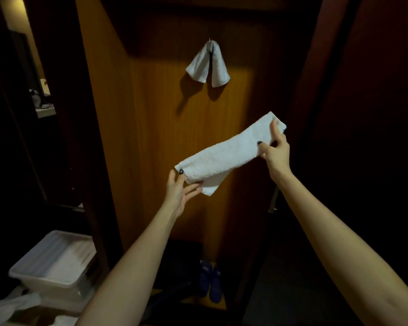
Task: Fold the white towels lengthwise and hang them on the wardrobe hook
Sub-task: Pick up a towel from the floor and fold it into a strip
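White terry towel (229,154), already doubled into a long narrow strip, is hanging in the air across the middle of the head view. It is slanting from lower left to upper right in front of the orange-brown wooden wardrobe panel (151,118). The left hand (178,191) is pinching its lower end, thumb on top and nearly straight fingers underneath. The right hand (275,151) is pinching the upper end between thumb and fingers. Gripping both ends is probably keeping the fold stretched so it is not falling open, though one loose corner is drooping below the left end.

In the upper middle of the frame, a second white towel (218,69) is draping over the small metal wardrobe hook (209,43). Its two halves are hanging on either side, likely so the weight is balancing and it is not sliding off. The held strip is sitting well below that hook, so it is not yet hung. I judge it is being readied for laying over the same hook.

A translucent plastic tub (54,260) is sitting at lower left, and dark blue slippers (211,281) are lying at bottom centre.
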Demonstrator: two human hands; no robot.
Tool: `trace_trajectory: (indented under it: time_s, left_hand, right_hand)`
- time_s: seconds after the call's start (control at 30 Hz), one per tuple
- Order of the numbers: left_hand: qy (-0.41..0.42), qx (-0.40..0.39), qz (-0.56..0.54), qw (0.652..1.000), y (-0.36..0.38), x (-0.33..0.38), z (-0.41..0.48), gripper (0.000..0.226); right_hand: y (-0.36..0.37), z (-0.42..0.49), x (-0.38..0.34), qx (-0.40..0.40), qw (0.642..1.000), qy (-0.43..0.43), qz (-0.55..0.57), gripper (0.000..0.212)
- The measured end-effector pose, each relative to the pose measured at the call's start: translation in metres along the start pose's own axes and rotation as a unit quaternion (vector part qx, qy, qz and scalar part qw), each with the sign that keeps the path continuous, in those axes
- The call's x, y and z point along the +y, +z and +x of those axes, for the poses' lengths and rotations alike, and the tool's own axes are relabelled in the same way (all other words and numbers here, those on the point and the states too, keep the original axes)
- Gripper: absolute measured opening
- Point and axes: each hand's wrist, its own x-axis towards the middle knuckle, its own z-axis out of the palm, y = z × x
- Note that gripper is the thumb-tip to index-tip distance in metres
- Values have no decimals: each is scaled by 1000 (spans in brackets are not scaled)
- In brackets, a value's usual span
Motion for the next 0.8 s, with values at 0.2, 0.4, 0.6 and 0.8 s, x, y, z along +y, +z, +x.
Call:
trace_trajectory:
  time_s: [0.2,0.4,0.6,0.8]
  left_hand:
    - [7,54,-17,998,1,-2,4,9]
    - [15,55,-47,997,5,0,7,12]
    - [-22,5,-110,994,-6,2,13,13]
    - [-46,-74,-47,995,-21,12,21,31]
  right_hand:
    - [-2,-4,7,38,998,21,36,74]
    - [-4,-3,13,38,998,21,50,73]
    - [-6,-9,18,59,992,36,107,69]
    - [-10,-7,12,55,991,47,109,56]
